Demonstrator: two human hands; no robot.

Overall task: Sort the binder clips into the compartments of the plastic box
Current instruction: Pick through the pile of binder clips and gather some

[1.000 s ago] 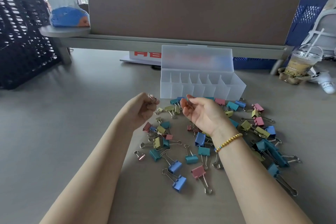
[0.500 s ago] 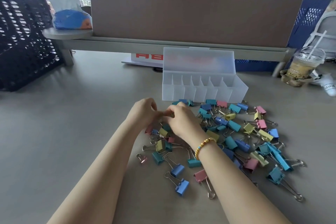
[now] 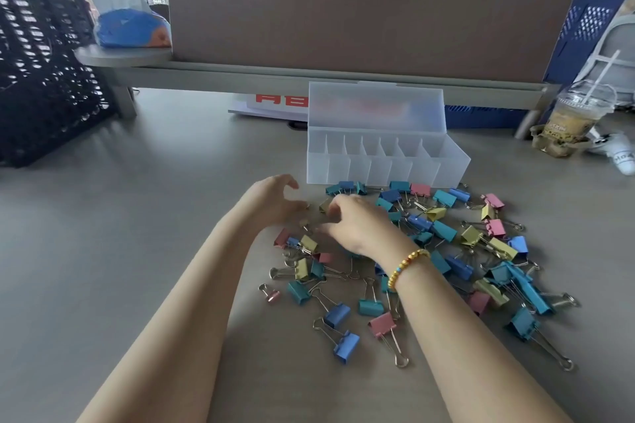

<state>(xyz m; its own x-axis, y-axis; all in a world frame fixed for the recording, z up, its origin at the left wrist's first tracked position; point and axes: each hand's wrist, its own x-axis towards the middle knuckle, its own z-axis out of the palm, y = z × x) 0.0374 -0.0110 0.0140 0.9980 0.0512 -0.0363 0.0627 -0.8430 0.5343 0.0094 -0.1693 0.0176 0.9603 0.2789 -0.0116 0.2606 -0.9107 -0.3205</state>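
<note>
Left hand low over the pile's left edge, fingers loosely curled; can't tell if it pinches anything. Right hand palm-down on the binder clips, fingertips curled into them, grasp hidden. Probably both picking small ones. Clips lie loose on the bench, just in front of the plastic box: lid up, compartments look empty. Red lettering behind the box, partly hidden; cup label unreadable.
</note>
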